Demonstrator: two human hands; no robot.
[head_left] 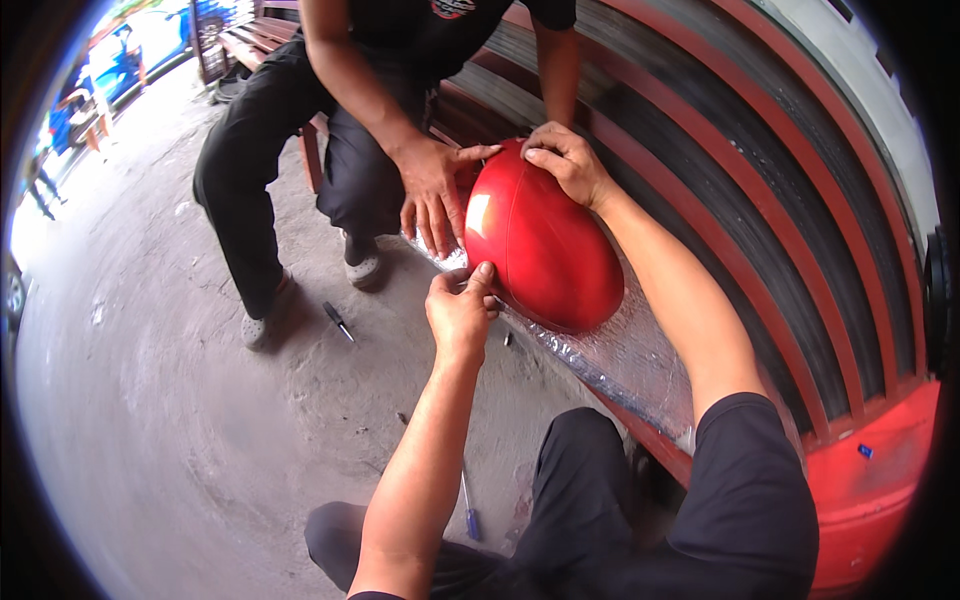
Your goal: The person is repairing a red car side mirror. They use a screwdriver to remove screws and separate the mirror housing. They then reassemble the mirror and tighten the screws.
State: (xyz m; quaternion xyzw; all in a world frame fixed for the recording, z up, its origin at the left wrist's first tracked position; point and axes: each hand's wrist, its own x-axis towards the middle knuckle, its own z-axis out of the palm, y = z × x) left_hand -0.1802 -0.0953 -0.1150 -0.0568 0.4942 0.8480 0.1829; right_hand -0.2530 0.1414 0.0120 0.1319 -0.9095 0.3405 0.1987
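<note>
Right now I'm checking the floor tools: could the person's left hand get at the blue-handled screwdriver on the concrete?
Probably yes. The left hand pinches the edge of the red panel, while the screwdriver lies on open floor beside that forearm, with nothing over it. It would have to let go first.

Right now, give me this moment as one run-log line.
left hand: pinching lower edge of red shell | right hand: pressing its top | co-worker's hand: flat on its far side | under it: bubble wrap

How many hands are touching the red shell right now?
3. Left hand at the red shell's near edge, right hand on its top, another person's hand at its far side.
</note>
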